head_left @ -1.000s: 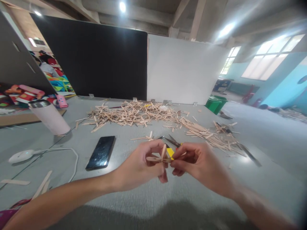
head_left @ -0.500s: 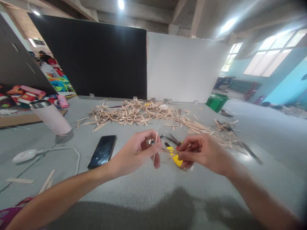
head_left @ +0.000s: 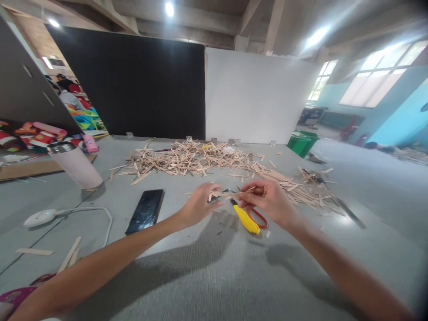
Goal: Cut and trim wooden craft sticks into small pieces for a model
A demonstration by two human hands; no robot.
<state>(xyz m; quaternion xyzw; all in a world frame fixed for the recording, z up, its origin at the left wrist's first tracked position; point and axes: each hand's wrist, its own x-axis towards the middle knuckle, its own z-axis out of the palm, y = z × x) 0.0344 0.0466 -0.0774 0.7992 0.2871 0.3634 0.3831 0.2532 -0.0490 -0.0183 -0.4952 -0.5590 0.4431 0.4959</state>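
Observation:
My right hand (head_left: pixel 264 200) pinches a flat wooden craft stick (head_left: pixel 226 195), which points left over the table. My left hand (head_left: pixel 198 205) is just beside the stick's far end, thumb and fingers parted around it. A short upright wooden piece (head_left: pixel 210 196) shows between those fingers; whether it joins the stick I cannot tell. Below my right hand lies a yellow-handled cutter (head_left: pixel 246 219), with a red scissor handle (head_left: pixel 261 219) next to it. Dark metal tool parts behind my hands are partly hidden.
A long heap of craft sticks (head_left: pixel 187 158) spreads across the back of the table. On the left are a phone (head_left: pixel 145 211), a pink tumbler (head_left: pixel 76 167) and a white corded device (head_left: pixel 40 218). Black (head_left: pixel 133 84) and white panels (head_left: pixel 250 96) stand behind; a green bin (head_left: pixel 301 143) is beyond.
Both hands have moved slightly up and away. My left fingers have spread from the upright stick they pinched. The right hand has shifted left, uncovering the yellow cutter and red handle.

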